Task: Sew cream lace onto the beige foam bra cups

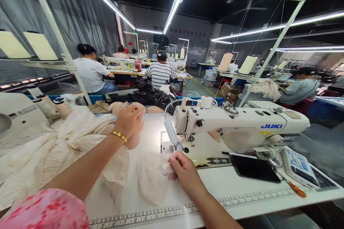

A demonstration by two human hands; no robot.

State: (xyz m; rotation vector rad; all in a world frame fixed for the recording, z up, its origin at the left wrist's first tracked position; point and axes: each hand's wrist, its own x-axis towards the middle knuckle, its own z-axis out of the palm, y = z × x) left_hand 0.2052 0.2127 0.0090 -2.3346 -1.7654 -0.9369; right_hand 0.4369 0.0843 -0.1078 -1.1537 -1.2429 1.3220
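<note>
My right hand (185,173) pinches the edge of a sheer cream fabric piece (152,179) between thumb and fingers, just in front of the needle area of the white sewing machine (236,125). The piece lies on the table to the left of that hand. My left hand (130,121) is raised left of the machine, its fingers smeared by motion. Directly below it shows a beige rounded pad (133,141); whether the fingers grip it I cannot tell. More beige pads (116,107) lie in stacks behind and beside this hand.
Cream fabric (61,150) is heaped at the left, near thread cones (45,109). On the right are a phone (254,168), a control box (299,166) and an orange-handled tool (297,189). A ruler strip (150,217) runs along the front edge. Several people work at machines beyond.
</note>
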